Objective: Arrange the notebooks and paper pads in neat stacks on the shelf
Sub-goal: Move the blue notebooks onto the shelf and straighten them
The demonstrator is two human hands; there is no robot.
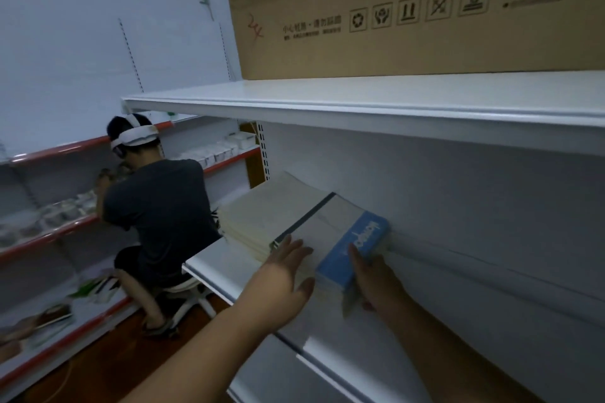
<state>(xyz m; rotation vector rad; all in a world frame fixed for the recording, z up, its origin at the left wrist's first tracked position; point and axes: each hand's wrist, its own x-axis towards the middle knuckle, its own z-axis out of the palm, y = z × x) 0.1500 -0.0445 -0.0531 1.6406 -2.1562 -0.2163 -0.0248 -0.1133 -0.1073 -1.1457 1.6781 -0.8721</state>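
Note:
A stack of pale paper pads [262,216] lies on the white middle shelf [216,263], at its left end. Beside it to the right sits a second stack of notebooks [330,222] with a dark spine strip and a blue-covered end [353,249]. My left hand [281,275] rests flat, fingers spread, against the front edge of this second stack. My right hand [370,278] grips the blue end of the stack from the right, thumb on top.
A large cardboard box [409,10] stands on the top shelf [360,101] overhead. At the left a person in a dark shirt [157,206] crouches on a stool at red-edged shelves [49,235] holding small white packages. The floor is wooden.

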